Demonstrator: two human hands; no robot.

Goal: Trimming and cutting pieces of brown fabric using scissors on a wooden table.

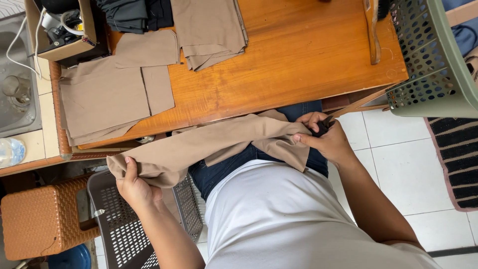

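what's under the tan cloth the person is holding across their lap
Under the tan cloth you can see dark blue jeans and part of a grey perforated basket. Whatever lies beneath its middle folds is covered.

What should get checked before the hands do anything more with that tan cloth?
1. Left hand grips one end of the tan cloth: ok.
2. Right hand pinches the other end: ok.
3. Cloth stretched flat between the hands: not ok, it is bunched and sags over the lap.
4. Small black tool in the right hand, open or shut: cannot tell.
5. Bare room on the wooden table: ok.
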